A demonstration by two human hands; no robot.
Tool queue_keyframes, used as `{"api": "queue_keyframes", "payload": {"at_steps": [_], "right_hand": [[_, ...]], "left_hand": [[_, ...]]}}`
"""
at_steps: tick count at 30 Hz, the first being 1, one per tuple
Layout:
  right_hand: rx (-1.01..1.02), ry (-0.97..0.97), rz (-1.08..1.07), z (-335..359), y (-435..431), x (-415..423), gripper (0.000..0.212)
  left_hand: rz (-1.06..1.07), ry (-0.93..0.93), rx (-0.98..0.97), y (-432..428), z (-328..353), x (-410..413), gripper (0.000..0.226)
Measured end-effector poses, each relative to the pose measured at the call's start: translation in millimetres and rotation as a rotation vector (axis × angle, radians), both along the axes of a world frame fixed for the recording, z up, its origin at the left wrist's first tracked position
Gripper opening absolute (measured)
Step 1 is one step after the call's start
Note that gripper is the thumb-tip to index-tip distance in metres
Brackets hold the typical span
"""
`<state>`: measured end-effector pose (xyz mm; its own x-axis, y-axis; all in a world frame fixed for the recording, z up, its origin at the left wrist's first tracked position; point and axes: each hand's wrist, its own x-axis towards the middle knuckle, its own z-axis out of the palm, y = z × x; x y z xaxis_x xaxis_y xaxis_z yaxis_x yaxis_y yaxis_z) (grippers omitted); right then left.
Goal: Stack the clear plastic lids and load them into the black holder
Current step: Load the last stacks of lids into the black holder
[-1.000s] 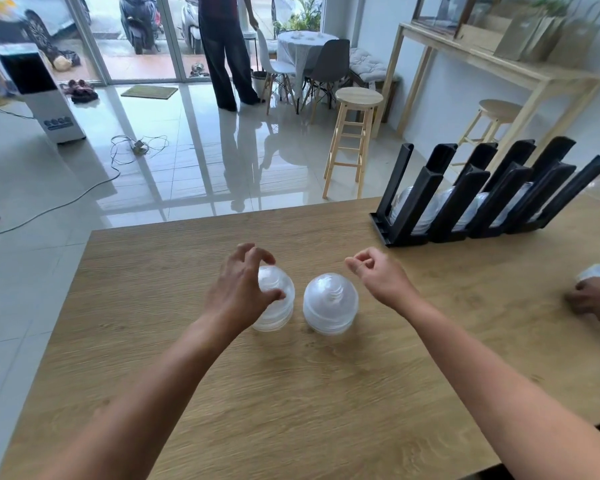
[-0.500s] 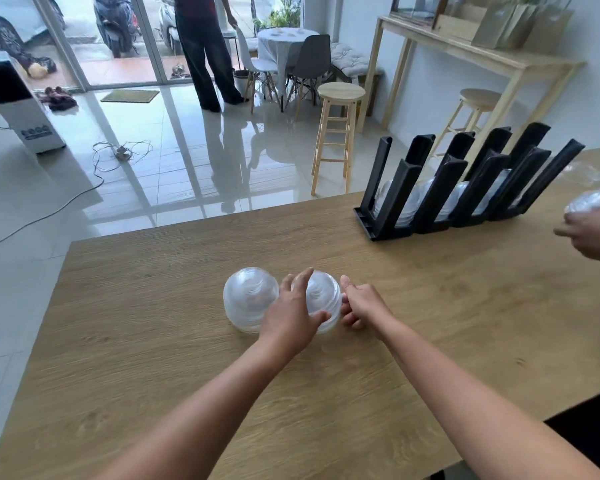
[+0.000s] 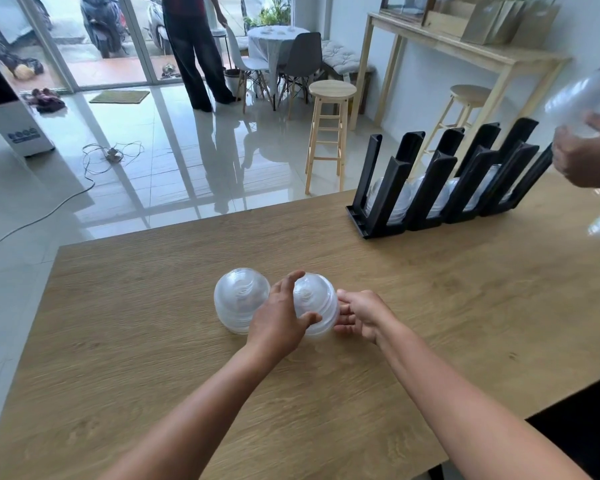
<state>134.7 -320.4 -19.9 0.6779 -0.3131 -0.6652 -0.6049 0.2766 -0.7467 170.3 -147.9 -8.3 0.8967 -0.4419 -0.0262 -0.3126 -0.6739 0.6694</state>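
Up close, both hands hold one stack of clear round lids (image 3: 317,306) on the wooden tabletop (image 3: 153,341): left hand (image 3: 279,317) hides its near side, right hand (image 3: 361,311) presses its right. Another stack (image 3: 238,297) sits just left. Lids inside the black holder (image 3: 440,181) look blurry.

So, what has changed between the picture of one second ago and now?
The left hand let go of the left lid stack and crossed over to the right lid stack. The right hand, then open in the air, came down to that stack's other side, so both hands now grip it. Both stacks stayed on the table, and the black holder stayed where it was.
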Motion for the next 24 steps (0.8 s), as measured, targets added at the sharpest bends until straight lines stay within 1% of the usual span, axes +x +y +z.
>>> {"api": "queue_keyframes", "payload": {"at_steps": [3,6,9,12,15,17,20,24], "right_hand": [[0.224,0.025,-0.062,-1.2,-5.4,-6.4,0.021],[0.401,0.001,-0.137,-3.4,-13.2,-12.1,0.021],[0.535,-0.060,-0.183,-2.2,-22.7,-16.5,0.017],[0.616,-0.137,-0.204,12.3,-35.3,-19.1,0.013],[0.666,-0.253,-0.168,43.0,-54.3,-20.0,0.010],[0.663,-0.339,-0.136,66.3,-67.8,-19.9,0.013],[0.582,-0.454,-0.087,95.7,-93.4,-18.1,0.015],[0.475,-0.610,-0.127,123.4,-132.8,-5.7,0.011]], "left_hand": [[-0.022,0.005,0.023,-1.8,3.4,0.6,0.079],[-0.039,0.020,0.006,-5.2,6.4,1.7,0.079],[-0.057,0.012,-0.005,-11.9,14.8,3.6,0.078],[-0.076,-0.037,0.026,-20.5,38.7,9.3,0.080],[-0.116,-0.172,0.043,-33.6,76.9,15.3,0.079],[-0.133,-0.295,0.021,-44.1,104.0,17.3,0.075],[-0.136,-0.466,-0.003,-67.5,140.3,22.9,0.067],[-0.223,-0.591,-0.035,-109.9,183.0,42.3,0.062]]}}
